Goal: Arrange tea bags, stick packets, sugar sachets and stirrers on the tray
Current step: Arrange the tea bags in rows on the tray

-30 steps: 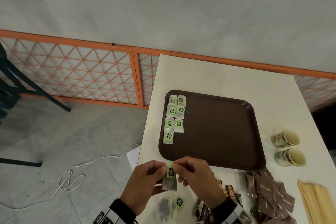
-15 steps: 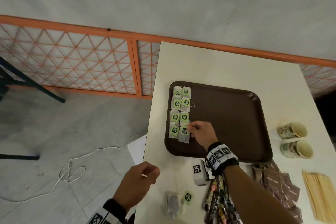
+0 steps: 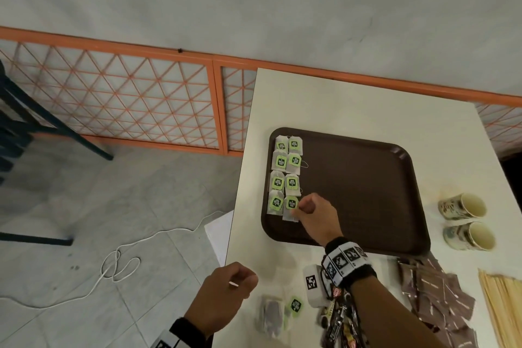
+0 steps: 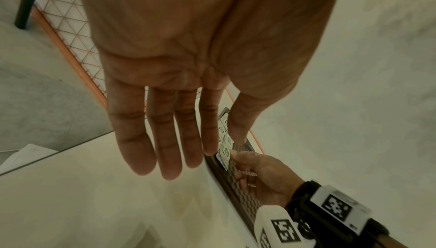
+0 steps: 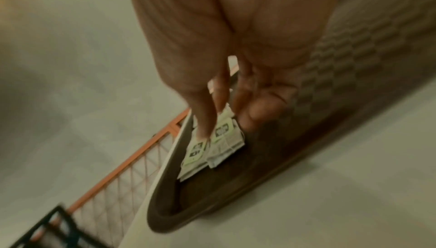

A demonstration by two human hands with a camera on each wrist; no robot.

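Observation:
A brown tray [image 3: 367,192] lies on the white table, with several green-tagged tea bags [image 3: 282,162] in two columns along its left side. My right hand [image 3: 300,210] reaches over the tray's near-left part and pinches the right edge of the nearest tea bag [image 3: 291,207], which lies at the foot of the right column. In the right wrist view the fingertips [image 5: 202,132] touch that tea bag [image 5: 224,140] on the tray [image 5: 330,102]. My left hand [image 3: 243,282] hovers over the table's near-left edge, fingers [image 4: 165,149] straight and empty.
One more tea bag [image 3: 271,316] lies on the table near me. Stick packets [image 3: 336,319], brown sugar sachets [image 3: 440,297] and wooden stirrers [image 3: 502,308] lie at the near right. Two paper cups [image 3: 463,206] lie on their sides right of the tray.
Both hands held the tea bag near me a second ago. The right hand carried it onto the tray's left side; the left let go and stayed at the table edge.

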